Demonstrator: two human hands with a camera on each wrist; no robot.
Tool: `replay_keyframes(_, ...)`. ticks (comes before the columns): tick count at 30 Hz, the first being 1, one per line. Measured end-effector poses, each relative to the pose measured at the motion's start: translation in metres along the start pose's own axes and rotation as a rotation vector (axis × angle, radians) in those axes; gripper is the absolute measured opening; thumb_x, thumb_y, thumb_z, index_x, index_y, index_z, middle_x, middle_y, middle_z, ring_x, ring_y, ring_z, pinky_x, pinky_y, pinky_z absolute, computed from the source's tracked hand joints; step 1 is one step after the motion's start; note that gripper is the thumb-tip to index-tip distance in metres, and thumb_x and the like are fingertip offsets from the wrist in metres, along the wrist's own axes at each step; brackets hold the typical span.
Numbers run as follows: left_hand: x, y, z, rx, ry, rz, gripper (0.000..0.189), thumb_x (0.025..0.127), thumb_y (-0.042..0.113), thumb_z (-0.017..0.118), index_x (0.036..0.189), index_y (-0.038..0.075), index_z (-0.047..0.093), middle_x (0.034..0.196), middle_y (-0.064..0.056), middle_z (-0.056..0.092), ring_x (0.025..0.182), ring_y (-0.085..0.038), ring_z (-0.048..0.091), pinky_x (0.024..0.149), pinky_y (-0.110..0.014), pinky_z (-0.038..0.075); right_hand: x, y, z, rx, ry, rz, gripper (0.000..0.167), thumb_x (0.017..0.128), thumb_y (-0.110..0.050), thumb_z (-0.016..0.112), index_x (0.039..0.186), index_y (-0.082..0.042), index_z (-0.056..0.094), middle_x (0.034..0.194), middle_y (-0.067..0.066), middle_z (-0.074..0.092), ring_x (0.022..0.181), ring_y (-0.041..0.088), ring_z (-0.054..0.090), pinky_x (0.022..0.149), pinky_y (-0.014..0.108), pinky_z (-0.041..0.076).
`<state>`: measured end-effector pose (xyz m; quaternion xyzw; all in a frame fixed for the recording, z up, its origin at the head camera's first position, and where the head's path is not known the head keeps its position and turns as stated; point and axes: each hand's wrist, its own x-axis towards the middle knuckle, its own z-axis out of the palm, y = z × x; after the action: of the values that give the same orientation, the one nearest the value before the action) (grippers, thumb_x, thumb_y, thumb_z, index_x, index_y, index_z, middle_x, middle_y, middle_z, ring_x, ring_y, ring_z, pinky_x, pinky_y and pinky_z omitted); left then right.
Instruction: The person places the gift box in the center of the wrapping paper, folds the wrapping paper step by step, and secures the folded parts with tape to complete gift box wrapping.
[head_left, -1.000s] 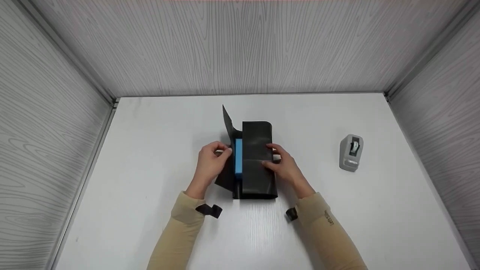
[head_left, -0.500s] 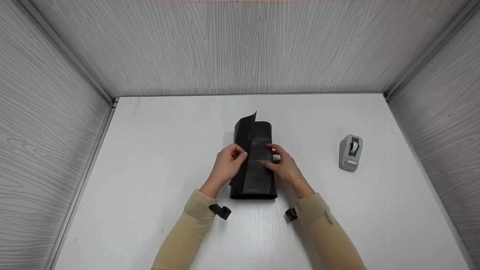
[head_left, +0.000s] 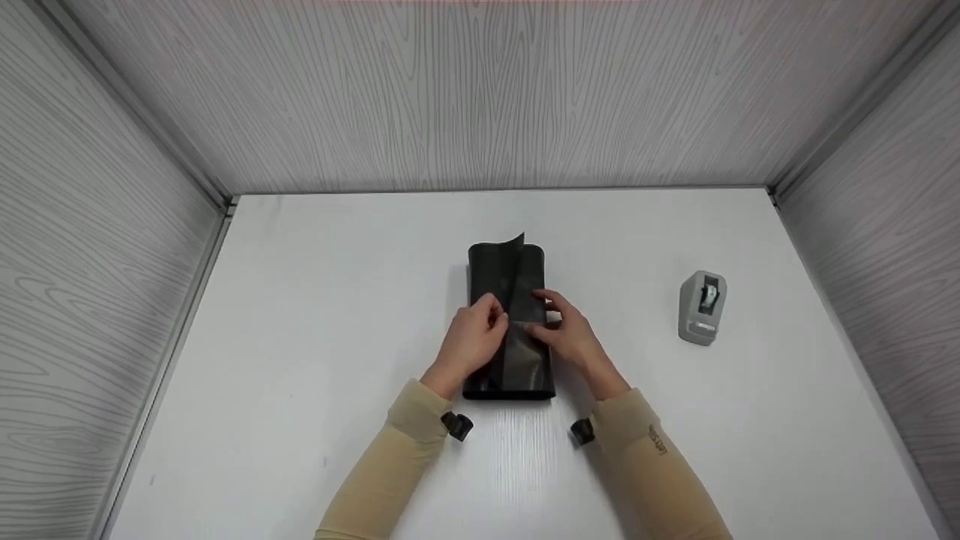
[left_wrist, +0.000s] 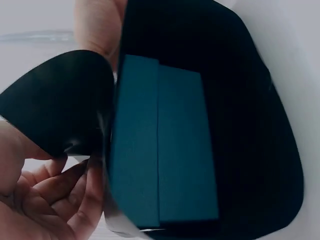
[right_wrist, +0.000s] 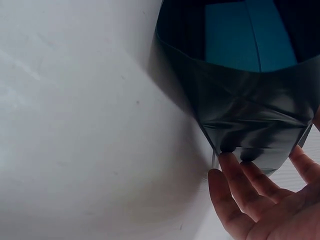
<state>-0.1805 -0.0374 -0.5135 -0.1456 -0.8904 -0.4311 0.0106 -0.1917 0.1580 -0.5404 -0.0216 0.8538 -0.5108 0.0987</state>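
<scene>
- Black sheet (head_left: 511,319): folded over blue box (left_wrist: 162,150), on table (head_left: 300,337).
- Left hand (head_left: 474,341): grip pinching the sheet's flap to lay it flat.
- Right hand (head_left: 570,336): fingers straight, pressing the overlap to keep it in place.
- Tape dispenser (head_left: 702,307): well apart, at right.

A box (left_wrist: 162,150) lies inside wrapping paper (head_left: 510,285) at the middle of the surface (head_left: 300,337); a tape dispenser (head_left: 701,307) stands well apart to its right.

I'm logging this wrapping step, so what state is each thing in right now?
black sheet: folded over the box, its ends open.
blue box: inside the sheet, visible only through the open end.
left hand: pinches the sheet's left flap.
right hand: fingers straight, pressing the sheet down.
tape dispenser: upright on the table, untouched.
</scene>
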Motion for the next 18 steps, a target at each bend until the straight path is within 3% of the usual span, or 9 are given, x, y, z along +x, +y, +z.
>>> replay_keyframes(4,-0.001,0.003,0.001,0.100,-0.001,0.051,0.009,0.097,0.014,0.057,0.090,0.009,0.056,0.072,-0.002,0.059,0.061,-0.016,0.053,0.059,-0.032,0.046,-0.003,-0.002,0.001,-0.074,0.022,-0.037,0.061,0.091,-0.019,0.071,0.147,-0.016,0.046,0.136,0.018,0.051,0.106,0.033,0.062,0.087,0.044,0.051)
replay_keyframes(9,-0.001,0.002,0.002,0.141,-0.005,0.065,0.008,0.099,0.014,0.056,0.094,0.008,0.057,0.075,-0.005,0.061,0.065,-0.019,0.056,0.062,-0.035,0.048,-0.008,-0.003,0.003,-0.146,0.089,-0.064,0.066,0.091,-0.022,0.072,0.149,-0.015,0.041,0.135,0.022,0.051,0.103,0.032,0.063,0.086,0.044,0.051)
replay_keyframes(18,-0.002,0.001,0.002,0.134,-0.008,0.059,0.009,0.100,0.014,0.056,0.096,0.007,0.058,0.076,-0.007,0.062,0.065,-0.020,0.057,0.062,-0.036,0.048,-0.013,0.001,0.000,-0.074,0.127,-0.098,0.051,0.095,-0.023,0.068,0.140,-0.010,0.050,0.124,0.019,0.059,0.100,0.032,0.066,0.084,0.045,0.053)
